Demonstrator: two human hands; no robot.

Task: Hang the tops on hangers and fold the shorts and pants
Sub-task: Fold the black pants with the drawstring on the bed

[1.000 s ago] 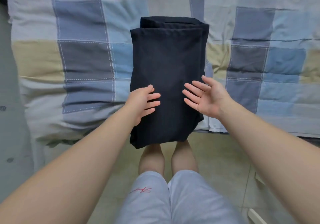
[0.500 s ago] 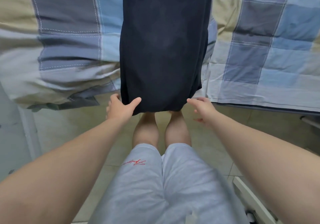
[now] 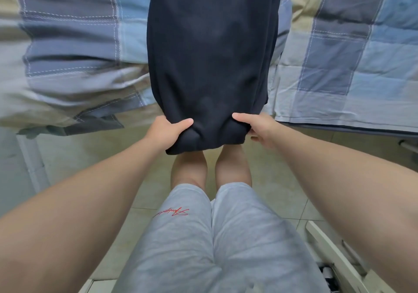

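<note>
A pair of dark navy pants (image 3: 210, 55), folded lengthwise, lies on the bed with its near end hanging over the bed's edge above my knees. My left hand (image 3: 166, 131) grips the near left corner of that end, thumb on top and fingers curled under the cloth. At the near right corner my right hand (image 3: 256, 127) grips in the same way, its thumb pressed on the fabric. The cloth bunches between both thumbs. The far end of the pants is out of view past the top of the frame.
The bed is covered by a blue, grey and beige checked quilt (image 3: 339, 50) that droops over the edge on the left. Below is a pale tiled floor (image 3: 140, 215). A white frame or rail (image 3: 332, 249) lies on the floor at the lower right.
Both hands came down off the top of the pants to the hanging end and closed on its corners. The view tilted down and moved closer to the bed edge.
</note>
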